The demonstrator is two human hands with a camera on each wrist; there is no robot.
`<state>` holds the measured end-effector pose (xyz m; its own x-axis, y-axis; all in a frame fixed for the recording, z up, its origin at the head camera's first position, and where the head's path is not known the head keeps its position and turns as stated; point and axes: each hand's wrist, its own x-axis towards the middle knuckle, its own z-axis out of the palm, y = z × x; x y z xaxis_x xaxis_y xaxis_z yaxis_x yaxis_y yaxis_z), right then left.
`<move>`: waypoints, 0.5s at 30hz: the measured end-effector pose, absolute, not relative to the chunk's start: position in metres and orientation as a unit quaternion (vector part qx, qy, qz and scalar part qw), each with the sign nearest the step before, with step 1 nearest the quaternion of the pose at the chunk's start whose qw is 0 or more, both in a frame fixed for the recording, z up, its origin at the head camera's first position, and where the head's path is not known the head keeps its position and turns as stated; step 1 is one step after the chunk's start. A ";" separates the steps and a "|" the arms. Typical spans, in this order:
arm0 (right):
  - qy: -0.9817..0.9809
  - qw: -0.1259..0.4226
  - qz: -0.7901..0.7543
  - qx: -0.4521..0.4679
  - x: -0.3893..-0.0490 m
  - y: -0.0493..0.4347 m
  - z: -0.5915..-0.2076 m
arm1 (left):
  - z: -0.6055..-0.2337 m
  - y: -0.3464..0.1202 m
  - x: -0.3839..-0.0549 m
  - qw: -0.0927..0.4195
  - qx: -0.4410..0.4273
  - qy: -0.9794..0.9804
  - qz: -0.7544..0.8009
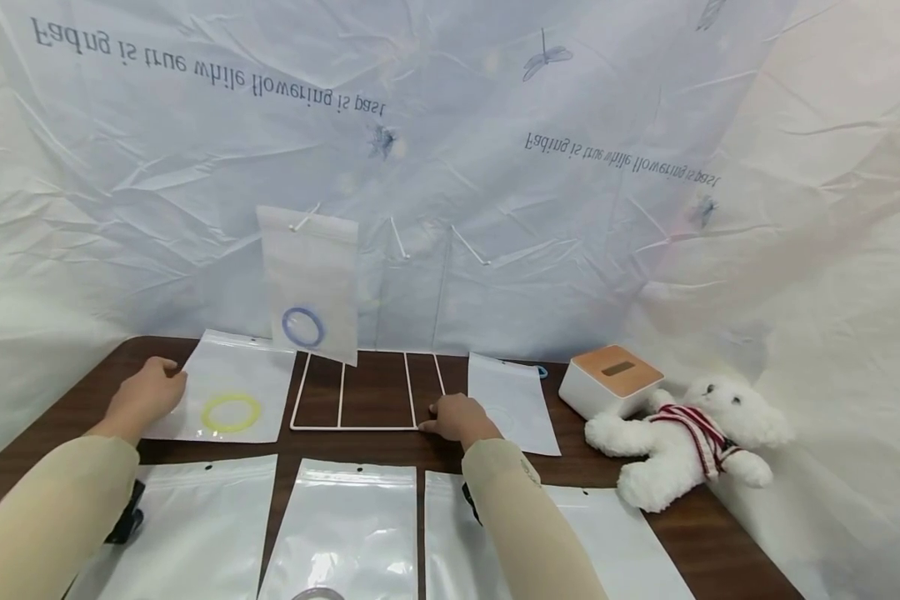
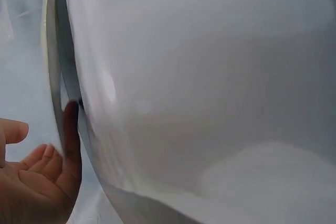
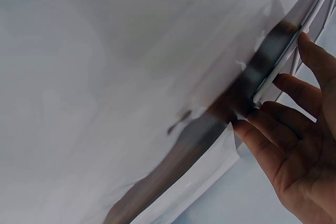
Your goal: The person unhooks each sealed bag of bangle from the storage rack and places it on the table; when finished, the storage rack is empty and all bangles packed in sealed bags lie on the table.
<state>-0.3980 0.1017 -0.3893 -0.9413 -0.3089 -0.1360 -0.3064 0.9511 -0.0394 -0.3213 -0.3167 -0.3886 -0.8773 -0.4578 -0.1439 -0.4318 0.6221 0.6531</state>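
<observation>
A white wire rack point(image 1: 356, 429) stands on the table, and its hooks stick out toward me. From one hook hangs a white zip bag with a blue ring point(image 1: 303, 327). My right hand point(image 1: 461, 419) is at the rack's front right corner; in the right wrist view its thumb and index finger point(image 3: 296, 90) pinch the white wire. My left hand point(image 1: 144, 396) is at the left edge of a flat zip bag point(image 1: 232, 367) with a yellow ring point(image 1: 231, 412). In the left wrist view the extended index finger point(image 2: 72, 135) touches the bag's edge, thumb apart.
Another zip bag point(image 1: 513, 400) lies right of the rack, a small blue loop point(image 1: 542, 372) at its corner. Several silvery zip bags point(image 1: 352, 525) line the front. A white box with a wooden lid point(image 1: 615, 375) and a white teddy bear point(image 1: 690, 442) are at right.
</observation>
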 end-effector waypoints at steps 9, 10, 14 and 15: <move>0.985 0.067 -0.009 -0.159 -0.398 0.102 -0.389 | -0.379 -0.307 -0.325 0.069 0.165 -0.926 -0.331; 0.985 0.068 -0.010 -0.158 -0.398 0.102 -0.389 | -0.376 -0.304 -0.327 0.077 0.150 -0.926 -0.338; 0.985 0.069 -0.013 -0.158 -0.397 0.101 -0.388 | -0.363 -0.288 -0.336 0.102 0.099 -0.913 -0.382; 0.985 0.069 -0.013 -0.159 -0.397 0.101 -0.388 | -0.359 -0.283 -0.338 0.108 0.091 -0.907 -0.397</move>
<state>-0.3967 0.1007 -0.3883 -0.9397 -0.3151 -0.1328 -0.3116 0.9490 -0.0468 -0.3384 -0.2834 -0.3590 -0.9602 -0.2500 0.1241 -0.0787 0.6691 0.7390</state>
